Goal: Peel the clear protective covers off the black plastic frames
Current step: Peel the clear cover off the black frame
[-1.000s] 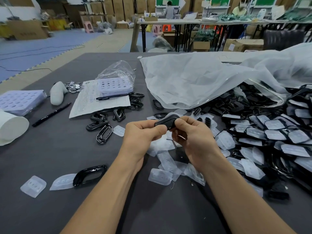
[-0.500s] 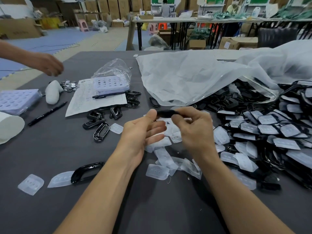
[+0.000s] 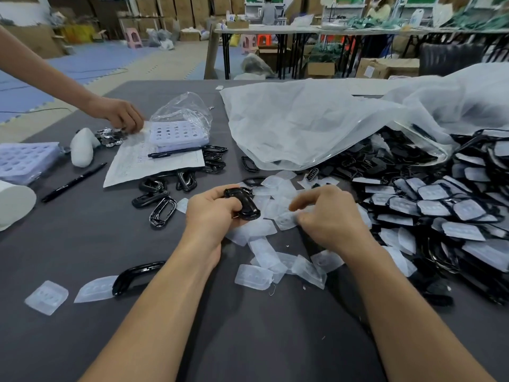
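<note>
At the far left, a white cup [image 3: 13, 204] is cut off by the edge of the picture. A purple tray [image 3: 26, 161] with holes is cut off there too. Another person's hand [image 3: 121, 115] reaches in from the left and touches the paper sheet [image 3: 154, 161]. That hand hides part of a small pile of shiny bits, and they are too small to tell what they are. Near the bottom left, a black frame [image 3: 137, 274] lies on the grey table [image 3: 82, 235], and the left arm hides one end of it.

The left hand [image 3: 213, 213] is closed around another black frame [image 3: 245, 204]. The fingers [image 3: 231, 204] hide the frame's near side, and the rest of it sticks out to the right. The right hand [image 3: 329, 216] is just beside it but not touching it. Its fingertips pinch a clear cover [image 3: 286, 220], which is blurry and hard to see against the peeled covers [image 3: 256, 277] lying under both hands.

To the right, a big heap of frames [image 3: 440, 213] with covers on runs off the edge. A white plastic bag [image 3: 316, 119] hides the back of the heap.
</note>
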